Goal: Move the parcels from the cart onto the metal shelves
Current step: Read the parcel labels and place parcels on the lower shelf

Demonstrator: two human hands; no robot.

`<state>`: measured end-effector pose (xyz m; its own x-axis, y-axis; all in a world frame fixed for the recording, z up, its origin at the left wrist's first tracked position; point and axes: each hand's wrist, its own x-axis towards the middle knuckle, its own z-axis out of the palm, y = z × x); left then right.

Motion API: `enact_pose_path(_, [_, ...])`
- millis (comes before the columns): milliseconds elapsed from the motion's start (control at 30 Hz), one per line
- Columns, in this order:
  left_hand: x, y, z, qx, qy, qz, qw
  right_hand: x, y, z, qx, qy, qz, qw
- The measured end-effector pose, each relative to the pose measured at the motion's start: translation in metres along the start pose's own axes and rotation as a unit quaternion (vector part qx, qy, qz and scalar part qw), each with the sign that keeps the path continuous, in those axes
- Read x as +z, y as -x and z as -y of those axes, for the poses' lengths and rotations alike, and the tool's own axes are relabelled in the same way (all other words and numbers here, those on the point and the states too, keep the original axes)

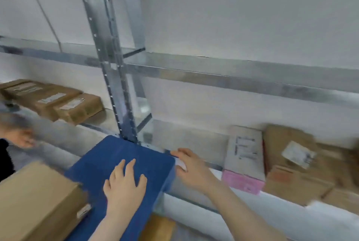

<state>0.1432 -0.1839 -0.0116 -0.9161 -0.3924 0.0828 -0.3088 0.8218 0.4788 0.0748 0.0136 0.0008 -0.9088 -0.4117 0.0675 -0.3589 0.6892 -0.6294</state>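
**Single head-worn view, wide-angle, aimed forward and down at the metal shelves (233, 77).**
The lens sits above and behind both forearms, which enter from the bottom edge. The left hand (124, 180) and right hand (191, 167) lie close beneath it on the blue parcel (120, 155). The view faces the shelf upright (112, 66) at near range, with the wall (242, 11) filling the upper frame. The horizon is tilted (rails slope down to the right) and the outer margins are blurred.
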Motion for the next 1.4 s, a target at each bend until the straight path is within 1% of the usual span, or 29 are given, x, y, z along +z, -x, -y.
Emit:
enact_pose_path(100, [0.041,0.029,-0.08,0.11,-0.008,0.072,0.991,-0.066,0.084,-0.06,0.092,0.026,-0.068,0.993])
enact_pose_path(267, [0.084,0.092,-0.218,0.269,0.04,0.135,0.953,-0.155,0.215,-0.135,0.209,0.073,-0.168,0.961])
enact_pose_path(433, [0.119,0.172,-0.339,0.38,0.065,0.168,0.907,-0.23,0.325,-0.195,0.294,0.084,-0.248,0.919])
enact_pose_path(567, [0.152,0.219,-0.415,0.423,0.081,0.207,0.879,-0.282,0.377,-0.243,0.324,0.08,-0.27,0.903])
enact_pose_path(667, [0.18,0.238,-0.463,0.43,0.073,0.21,0.875,-0.316,0.388,-0.278,0.303,0.076,-0.278,0.908])
enact_pose_path(833, [0.217,0.227,-0.526,0.377,0.068,0.209,0.9,-0.361,0.36,-0.325,0.238,0.071,-0.247,0.937])
enact_pose_path(933, [0.231,0.217,-0.553,0.336,0.103,0.214,0.911,-0.376,0.333,-0.345,0.214,0.058,-0.243,0.944])
enact_pose_path(1033, [0.248,0.206,-0.565,0.338,0.094,0.216,0.911,-0.378,0.309,-0.366,0.222,0.062,-0.217,0.949])
enact_pose_path(1133, [0.268,0.194,-0.571,0.332,0.104,0.251,0.903,-0.376,0.297,-0.384,0.254,0.064,-0.187,0.947])
enact_pose_path(1233, [0.286,0.195,-0.574,0.331,0.143,0.282,0.889,-0.371,0.296,-0.394,0.25,0.062,-0.184,0.948])
enact_pose_path(1400, [0.289,0.206,-0.576,0.321,0.182,0.249,0.895,-0.367,0.297,-0.398,0.243,0.074,-0.203,0.946])
